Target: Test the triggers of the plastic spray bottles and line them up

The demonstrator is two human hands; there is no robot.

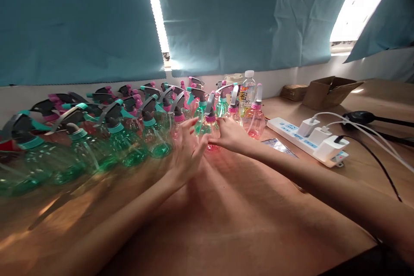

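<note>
A pink spray bottle (211, 119) with a grey trigger head stands upright in front of me, its lower body partly covered by my hands. My right hand (233, 136) is closed around its right side, just below the pink collar. On the other side, my left hand (188, 151) is open with the fingers stretched and apart; its thumb comes close to the right hand's thumb. Whether the left fingertips touch the bottle is hard to tell. Two more pink spray bottles stand behind and to the right, one of them a clear pink bottle (254, 123).
Rows of green spray bottles (129, 148) and pink ones fill the left and back of the wooden table (194, 224). To the right lie a phone (278, 146), a white power strip (291, 133) with chargers and cables, and an open cardboard box (326, 92). A labelled drink bottle (248, 86) stands behind.
</note>
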